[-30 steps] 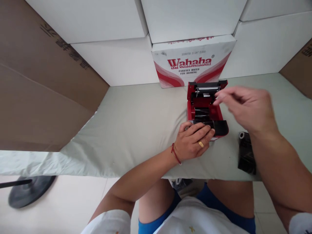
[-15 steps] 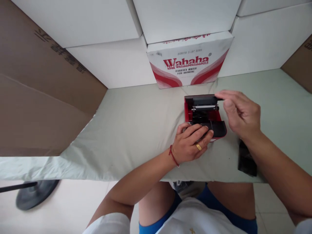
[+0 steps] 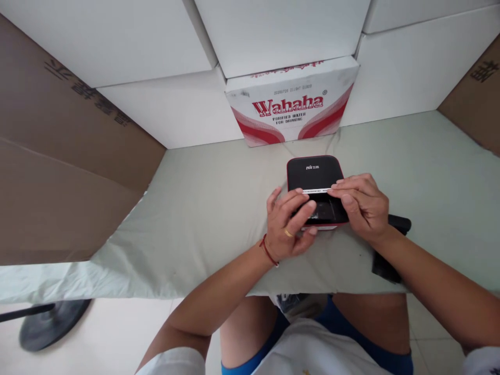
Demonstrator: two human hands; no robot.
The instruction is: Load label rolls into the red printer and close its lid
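- While the left hand (image 3: 287, 224) rests over the device (image 3: 318, 177) at its 8 o'clock, the fingers are loosely spread, touching rather than gripping.
- Toward 3 o'clock the right hand (image 3: 363, 205) is half curled, fingertips at the end of a white strip (image 3: 315, 190); whether it pinches anything, I can't tell.
- The device sits flat between both hands, closed up. I'd guess it's light, hard-shelled and slick where glossy; I'd take it by its two sides.
- At 4 o'clock lies a black pack (image 3: 385, 265), partly hidden by the right forearm (image 3: 422, 265).
- Underneath, the pale green cloth (image 3: 219, 219) is creased and looks soft.
- Farther out: Wahaha carton (image 3: 289, 104) at 11, white boxes (image 3: 152, 41) behind, brown cartons (image 3: 78, 203) at 9 and 2.
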